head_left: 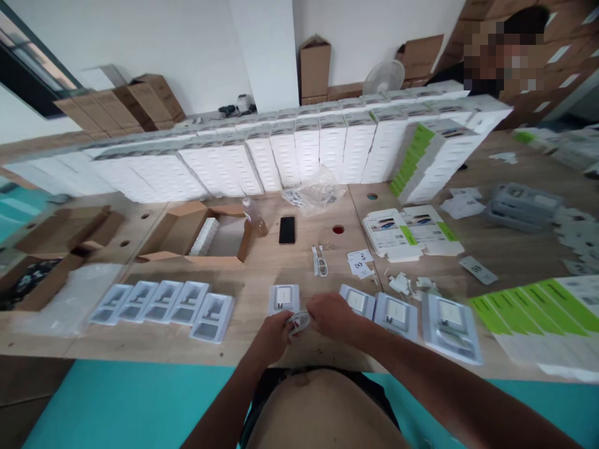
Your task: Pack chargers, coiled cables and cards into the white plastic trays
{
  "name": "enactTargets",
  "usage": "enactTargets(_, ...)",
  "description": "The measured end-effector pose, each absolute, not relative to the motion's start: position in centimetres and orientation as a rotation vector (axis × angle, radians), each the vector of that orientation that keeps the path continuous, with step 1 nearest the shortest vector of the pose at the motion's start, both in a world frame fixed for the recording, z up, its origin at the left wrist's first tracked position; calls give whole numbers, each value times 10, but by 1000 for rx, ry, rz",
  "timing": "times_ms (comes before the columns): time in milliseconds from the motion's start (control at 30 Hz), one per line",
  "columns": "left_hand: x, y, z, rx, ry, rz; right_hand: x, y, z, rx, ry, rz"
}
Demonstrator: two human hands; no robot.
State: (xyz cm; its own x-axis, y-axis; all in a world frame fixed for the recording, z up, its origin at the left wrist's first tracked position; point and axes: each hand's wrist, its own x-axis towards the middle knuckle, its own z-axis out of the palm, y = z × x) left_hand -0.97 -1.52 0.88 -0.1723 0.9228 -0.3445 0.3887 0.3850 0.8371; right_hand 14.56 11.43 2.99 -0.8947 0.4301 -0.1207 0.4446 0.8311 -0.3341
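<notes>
A coiled white cable (pixel 299 322) is held low over the table's front edge. My left hand (pixel 274 337) pinches the coil from the left. My right hand (pixel 333 317) has its fingers closed at the coil's right side; its fingertips are partly hidden. Just beyond the hands lies a plastic tray (pixel 276 307) with a white block in it. Right of my hands are more trays (pixel 397 317) with white blocks, the rightmost also showing a cable. Another white cable bundle (pixel 320 260) lies farther up the table.
Left are several unfilled trays (pixel 213 318) and an open carton (pixel 241 246). A phone (pixel 287 230), a bottle (pixel 254 217) and a plastic bag (pixel 314 192) lie mid-table. Stacked white boxes (pixel 309 149) line the back. Green-white boxes (pixel 538 312) fill the right; a person (pixel 486 68) is behind.
</notes>
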Motion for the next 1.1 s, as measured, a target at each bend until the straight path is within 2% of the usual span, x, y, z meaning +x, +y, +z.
enactTargets(67, -8, -16, 6, 1250, 1852, 751, 143, 110, 25, 917, 2917, -850)
enactTargets(167, -4, -15, 5, 1235, 1908, 822, 135, 104, 13, 1155, 2799, -1449)
enactTargets(333, 3, -10, 6, 1128, 1911, 992, 119, 90, -11, 1313, 2202, -2437)
enactTargets(400, 4, -8, 7, 1114, 1878, 1031, 117, 86, -16, 1322, 1998, -2645)
enactTargets(500, 1, -6, 6, 1045, 1799, 1087, 119, 82, -18, 1311, 1688, -2768)
enactTargets(600, -7, -8, -1, 1005, 1717, 1089, 124, 81, -16, 1289, 1778, -2636)
enactTargets(767, -25, -10, -3, 1232, 1756, 995, 128, 93, -11, 1456, 2685, -1909)
enactTargets(900, -42, -9, -5, 1576, 1803, 867, 122, 107, -29, 1051, 2952, -1781)
enactTargets(1033, -59, -22, -41, 1794, 1917, 774, 114, 100, -72, 749, 3256, -1219)
enactTargets(1100, -65, -34, -65, 1943, 1959, 697, 110, 92, -93, 608, 3302, -1053)
